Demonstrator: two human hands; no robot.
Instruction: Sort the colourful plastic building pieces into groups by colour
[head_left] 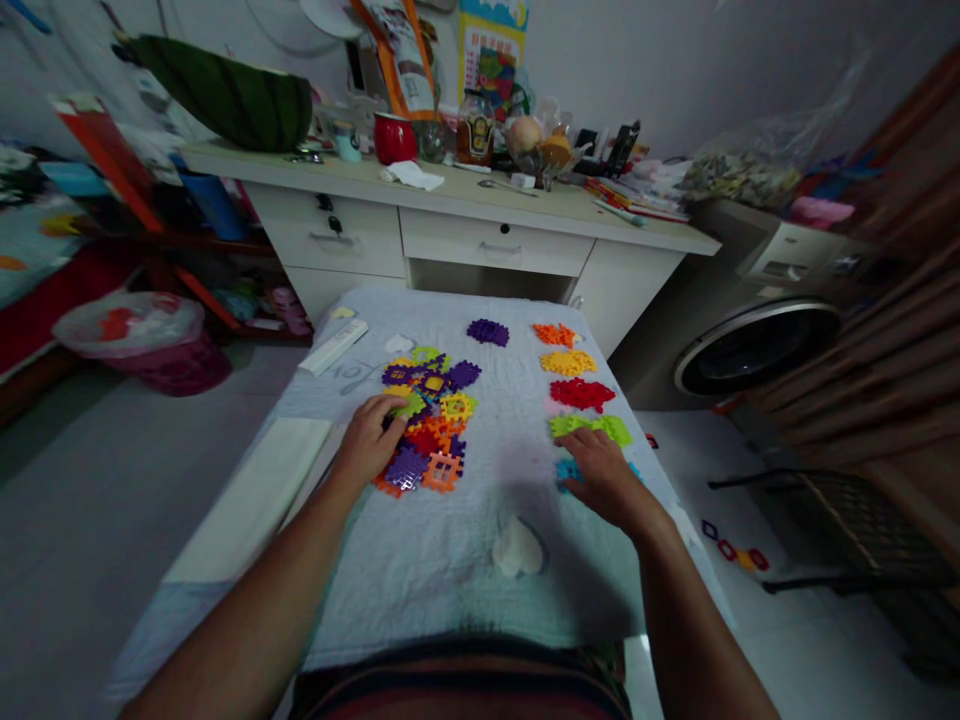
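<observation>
My left hand is at the left edge of a mixed heap of interlocking plastic building tiles. Its thumb and index finger close on a lime-green tile. Over on the right, my right hand reaches palm down with fingers stretched out. Its fingertips touch the lime-green tile pile, and the hand partly covers a blue tile pile. Beyond, in a column, lie a red pile, a yellow pile and an orange pile. A purple pile sits at the back middle.
A pale cloth covers the table. A white box lies at its back left. Behind stands a cluttered desk with a cut watermelon. A washing machine is at right, a pink bin at left.
</observation>
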